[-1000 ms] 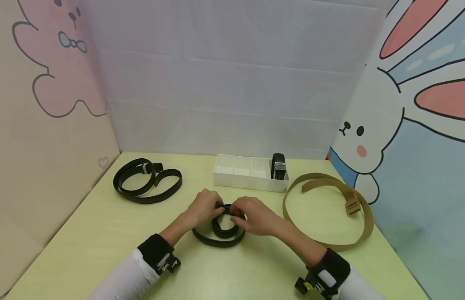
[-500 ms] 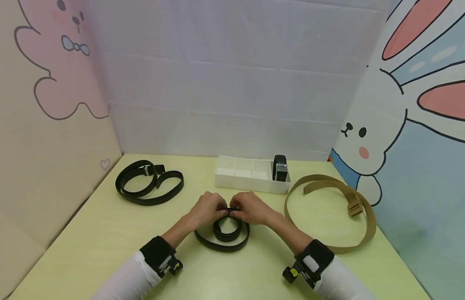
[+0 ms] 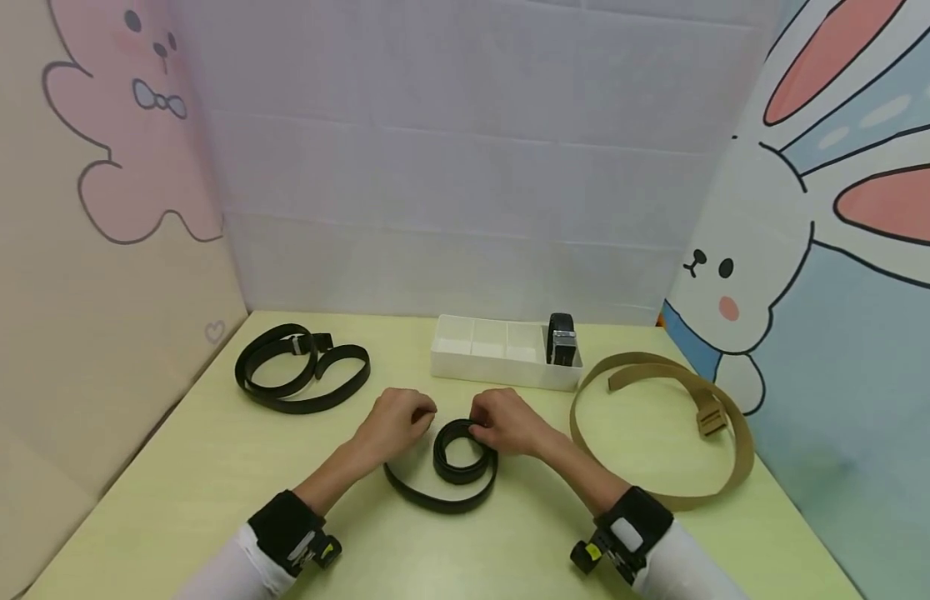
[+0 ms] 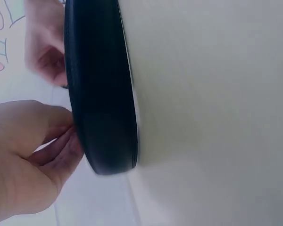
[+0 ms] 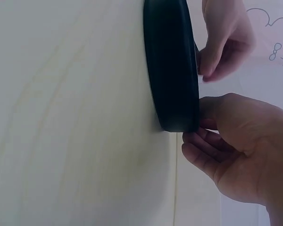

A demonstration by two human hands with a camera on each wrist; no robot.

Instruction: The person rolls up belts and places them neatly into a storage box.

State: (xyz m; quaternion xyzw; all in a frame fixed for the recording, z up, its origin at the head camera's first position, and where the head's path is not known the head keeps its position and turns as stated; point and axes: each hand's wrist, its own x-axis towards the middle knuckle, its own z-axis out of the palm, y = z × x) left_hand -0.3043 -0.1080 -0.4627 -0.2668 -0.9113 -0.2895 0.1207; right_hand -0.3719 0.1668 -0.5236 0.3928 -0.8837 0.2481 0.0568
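A black belt (image 3: 452, 476) stands on edge on the table in front of me, part of it rolled into a small coil with a wider loop around it. My right hand (image 3: 507, 422) pinches the coil at its upper right. My left hand (image 3: 392, 427) is left of the coil, a gap between its fingertips and the coil, its thumb and fingers drawn together. In the left wrist view the belt loop (image 4: 101, 89) hides the tips of the left hand's fingers (image 4: 68, 153), so whether they hold the strap is unclear.
A white divided tray (image 3: 502, 371) at the back carries a rolled black belt (image 3: 561, 340) with a silver buckle in its right compartment. Another black belt (image 3: 307, 406) lies loosely looped at the back left. A tan webbing belt (image 3: 741, 433) forms a large ring on the right.
Both hands met at the top of the coil half a second ago. The left hand has since drawn away to the left, while the right hand stays at the coil.
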